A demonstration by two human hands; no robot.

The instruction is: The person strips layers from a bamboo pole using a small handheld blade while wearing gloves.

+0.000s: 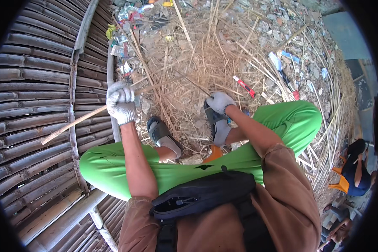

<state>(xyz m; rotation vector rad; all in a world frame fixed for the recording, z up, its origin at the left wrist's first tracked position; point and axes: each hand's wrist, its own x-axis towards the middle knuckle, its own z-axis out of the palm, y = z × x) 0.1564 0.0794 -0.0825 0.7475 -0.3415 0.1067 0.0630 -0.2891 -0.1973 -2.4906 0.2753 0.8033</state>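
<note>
- Two white knit-gloved hands are seen above straw-littered ground.
- Left hand (120, 103) is clenched around a long pale bamboo strip (75, 123), slanted across a woven grey bamboo panel (33, 84).
- Right hand (219, 102) is closed near a grey sandal (219, 126); its contents cannot be told.
- Red-handled cutter (244, 86) lies just beyond.

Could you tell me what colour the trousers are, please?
Bright green trousers, seen best in the head view.
</note>
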